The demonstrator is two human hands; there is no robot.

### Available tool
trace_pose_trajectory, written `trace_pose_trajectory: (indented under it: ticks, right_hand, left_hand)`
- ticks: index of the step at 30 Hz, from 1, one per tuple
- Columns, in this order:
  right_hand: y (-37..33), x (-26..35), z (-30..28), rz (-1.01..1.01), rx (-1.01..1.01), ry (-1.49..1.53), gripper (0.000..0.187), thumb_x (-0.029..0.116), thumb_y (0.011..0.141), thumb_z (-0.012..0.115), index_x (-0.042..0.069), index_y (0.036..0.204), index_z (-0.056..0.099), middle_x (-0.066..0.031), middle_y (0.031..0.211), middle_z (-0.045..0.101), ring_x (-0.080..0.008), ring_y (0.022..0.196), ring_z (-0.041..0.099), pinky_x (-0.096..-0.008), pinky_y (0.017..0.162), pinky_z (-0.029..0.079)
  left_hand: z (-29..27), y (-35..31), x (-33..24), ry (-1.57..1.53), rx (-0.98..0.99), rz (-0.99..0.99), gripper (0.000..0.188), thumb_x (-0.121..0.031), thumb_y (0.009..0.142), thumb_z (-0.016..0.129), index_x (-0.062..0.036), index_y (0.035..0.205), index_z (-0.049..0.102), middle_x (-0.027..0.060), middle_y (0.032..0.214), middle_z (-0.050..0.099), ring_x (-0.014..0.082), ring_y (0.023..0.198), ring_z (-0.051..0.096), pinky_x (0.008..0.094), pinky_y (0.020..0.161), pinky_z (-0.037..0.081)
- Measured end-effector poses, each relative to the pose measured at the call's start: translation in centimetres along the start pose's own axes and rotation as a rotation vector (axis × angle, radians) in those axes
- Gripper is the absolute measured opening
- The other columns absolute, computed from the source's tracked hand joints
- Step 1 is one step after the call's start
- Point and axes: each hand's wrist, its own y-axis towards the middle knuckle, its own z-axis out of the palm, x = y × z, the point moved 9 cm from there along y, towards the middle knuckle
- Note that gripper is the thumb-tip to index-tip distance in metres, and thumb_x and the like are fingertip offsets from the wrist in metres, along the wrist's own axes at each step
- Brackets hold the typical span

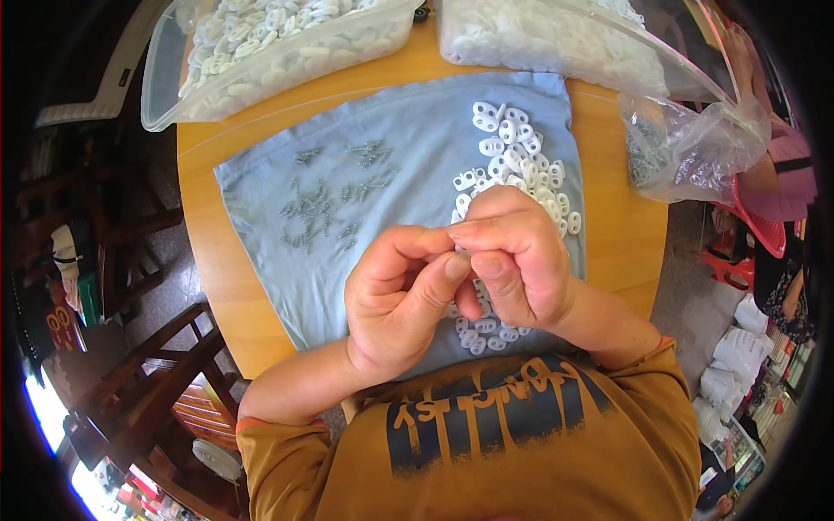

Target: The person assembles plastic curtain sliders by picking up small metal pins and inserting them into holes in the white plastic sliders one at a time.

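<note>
My left hand (401,300) and my right hand (519,256) meet over the blue cloth (261,178), thumbs and fingertips pinched together. Whatever sits between the fingertips is almost wholly hidden; only a small pale bit shows. Beyond my right hand lies a pile of white oval plastic pieces with two holes (526,165), which look like cord locks. More finished-looking white two-hole pieces (479,334) lie close to my body, partly covered by the hands. To the left, small metal springs (311,208) are scattered in loose clusters on the cloth.
At the far left of the wooden table (208,252) stands a clear plastic tub (165,95) of white pieces. Another translucent tub (556,48) is at the far right. A clear plastic bag (686,143) with small grey parts rests at the right edge. Wooden chairs (174,373) stand left.
</note>
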Motion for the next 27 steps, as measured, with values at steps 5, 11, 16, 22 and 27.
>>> trace_pose_trajectory:
  ticks: [5, 11, 16, 22, 27]
  right_hand:
    - [0.3, 0.5, 0.0, -0.039, 0.014, 0.014, 0.02, 0.014, 0.09, 0.054, 0.002, 0.106, 0.052, -0.01, 0.08, 0.056, -0.018, 0.059, 0.051, -0.029, 0.055, 0.043]
    - [0.6, 1.4, -0.5, -0.108, 0.015, -0.034, 0.03, 0.011, 0.086, 0.059, 0.0, 0.113, 0.05, -0.009, 0.085, 0.058, -0.0211, 0.066, 0.054, -0.0318, 0.06, 0.044]
    - [0.5, 1.7, -0.7, -0.131, 0.025, -0.056, 0.038, 0.008, 0.082, 0.063, 0.0, 0.116, 0.048, -0.0071, 0.09, 0.059, -0.0233, 0.071, 0.056, -0.0353, 0.064, 0.044]
    - [0.3, 0.5, -1.5, 0.057, -0.007, 0.0, 0.036, 0.009, 0.083, 0.063, -0.001, 0.114, 0.049, -0.0093, 0.086, 0.057, -0.0223, 0.071, 0.055, -0.0317, 0.065, 0.044]
    - [-0.4, -1.9, -3.8, 0.234, -0.254, 0.167, 0.026, 0.012, 0.091, 0.054, -0.002, 0.112, 0.048, -0.0062, 0.086, 0.054, -0.0111, 0.073, 0.05, -0.0245, 0.067, 0.043]
  left_hand:
    - [0.5, 0.1, -0.9, 0.019, 0.063, 0.061, 0.023, 0.002, 0.09, 0.049, -0.0002, 0.114, 0.047, 0.0125, 0.094, 0.06, 0.0148, 0.071, 0.061, 0.0253, 0.063, 0.052]
    - [1.3, 0.3, -1.7, 0.025, 0.118, 0.098, 0.027, 0.0, 0.091, 0.048, 0.0005, 0.118, 0.046, 0.0129, 0.1, 0.059, 0.0155, 0.078, 0.061, 0.0263, 0.066, 0.053]
    - [0.6, 0.3, -1.4, 0.058, -0.028, -0.025, 0.021, -0.002, 0.091, 0.05, 0.0021, 0.111, 0.05, 0.0118, 0.095, 0.061, 0.0143, 0.073, 0.06, 0.0268, 0.065, 0.052]
    - [-1.1, 2.1, -7.0, 0.297, -0.269, 0.081, 0.017, -0.001, 0.086, 0.055, 0.0015, 0.102, 0.054, 0.0116, 0.084, 0.062, 0.0138, 0.057, 0.055, 0.0245, 0.052, 0.045]
    - [-2.4, 7.8, -18.4, 0.646, -0.338, 0.633, 0.031, -0.009, 0.085, 0.06, 0.0052, 0.111, 0.052, 0.008, 0.079, 0.059, 0.0071, 0.059, 0.049, 0.0198, 0.053, 0.04]
